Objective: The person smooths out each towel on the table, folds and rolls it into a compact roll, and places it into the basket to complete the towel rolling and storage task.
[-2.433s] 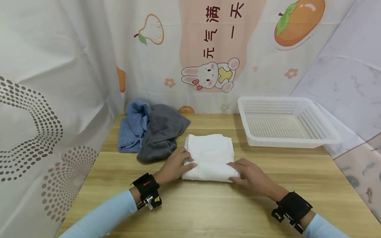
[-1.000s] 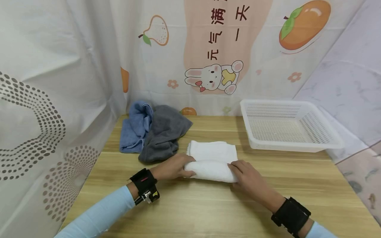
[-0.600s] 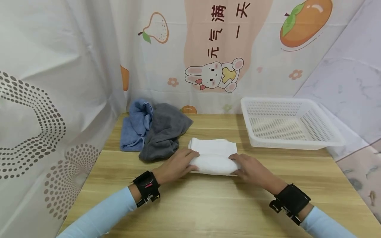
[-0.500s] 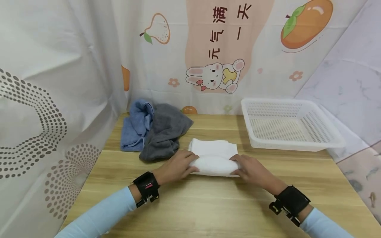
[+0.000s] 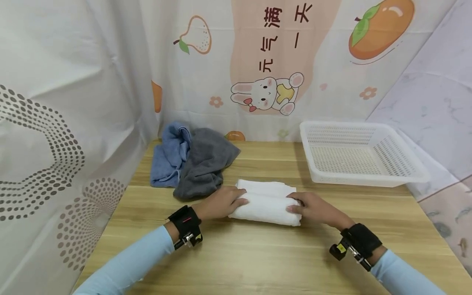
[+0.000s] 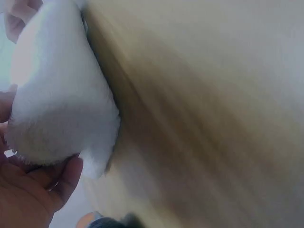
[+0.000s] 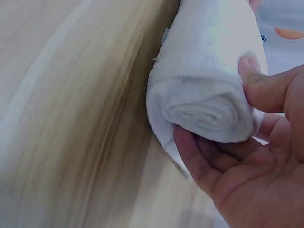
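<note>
In the middle of the table lies a white towel [image 5: 267,209], rolled up at its near side with a short flat strip left behind the roll. My left hand [image 5: 220,201] grips the roll's left end; in the left wrist view its thumb and fingers [image 6: 70,178] curl round that end. My right hand [image 5: 318,208] holds the opposite end. From the right wrist, the towel's end [image 7: 204,111] shows a spiral of layers, with the thumb [image 7: 259,85] on one side and curled fingers beneath.
A crumpled blue towel [image 5: 164,164] and a dark grey towel [image 5: 204,164] lie together at the back left of the wooden table [image 5: 250,258]. At the back right stands a white perforated basket [image 5: 343,178]. Printed curtains hang behind and at the left.
The white towel has gone from folded flat to rolled at its near side, and the flat part behind the roll has become shorter. Both hands stay at its ends, their fingers shifting slightly.
</note>
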`<state>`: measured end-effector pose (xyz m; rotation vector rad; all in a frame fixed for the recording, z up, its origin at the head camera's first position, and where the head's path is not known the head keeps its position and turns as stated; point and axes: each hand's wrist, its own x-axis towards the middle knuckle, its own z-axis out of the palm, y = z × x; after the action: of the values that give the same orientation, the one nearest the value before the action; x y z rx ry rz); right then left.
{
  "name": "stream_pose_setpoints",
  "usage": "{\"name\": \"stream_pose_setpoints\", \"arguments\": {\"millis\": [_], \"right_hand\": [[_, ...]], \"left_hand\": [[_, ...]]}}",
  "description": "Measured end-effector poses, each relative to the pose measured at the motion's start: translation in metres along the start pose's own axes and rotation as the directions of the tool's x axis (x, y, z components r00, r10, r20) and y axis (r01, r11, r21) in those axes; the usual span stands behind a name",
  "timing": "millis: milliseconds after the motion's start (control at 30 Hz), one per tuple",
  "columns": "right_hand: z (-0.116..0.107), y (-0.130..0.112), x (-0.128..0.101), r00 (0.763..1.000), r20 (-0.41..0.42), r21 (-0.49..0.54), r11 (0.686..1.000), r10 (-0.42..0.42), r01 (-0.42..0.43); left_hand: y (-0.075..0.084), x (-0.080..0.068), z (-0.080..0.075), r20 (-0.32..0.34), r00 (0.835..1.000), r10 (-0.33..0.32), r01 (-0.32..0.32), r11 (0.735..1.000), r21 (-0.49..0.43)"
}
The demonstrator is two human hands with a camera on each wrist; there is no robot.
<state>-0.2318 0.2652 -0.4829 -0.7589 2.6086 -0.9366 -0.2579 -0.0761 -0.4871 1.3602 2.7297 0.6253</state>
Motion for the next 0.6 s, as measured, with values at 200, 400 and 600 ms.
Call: {"name": "stream_pose_setpoints", "arguments": {"millis": [200,400,600], "right_hand": [[-0.002,-0.003,-0.001,0.997,0.029,0.138,0.988,0.065,-0.068],[0.003,-0.01,-0.004,0.995,-0.04,0.157,0.984,0.089,-0.082],[0.03,-0.023,-0.014,0.92,-0.271,-0.506,0.855,-0.284,0.115]], "left_hand": [[0.001,0.002,-0.001,-0.043,0.999,0.004,-0.006,0.999,-0.045],[0.004,-0.003,0.004,-0.131,0.961,0.243,-0.192,0.93,0.315],[0.006,-0.011,0.001,-0.014,0.978,0.21,-0.192,0.918,0.346]]}}
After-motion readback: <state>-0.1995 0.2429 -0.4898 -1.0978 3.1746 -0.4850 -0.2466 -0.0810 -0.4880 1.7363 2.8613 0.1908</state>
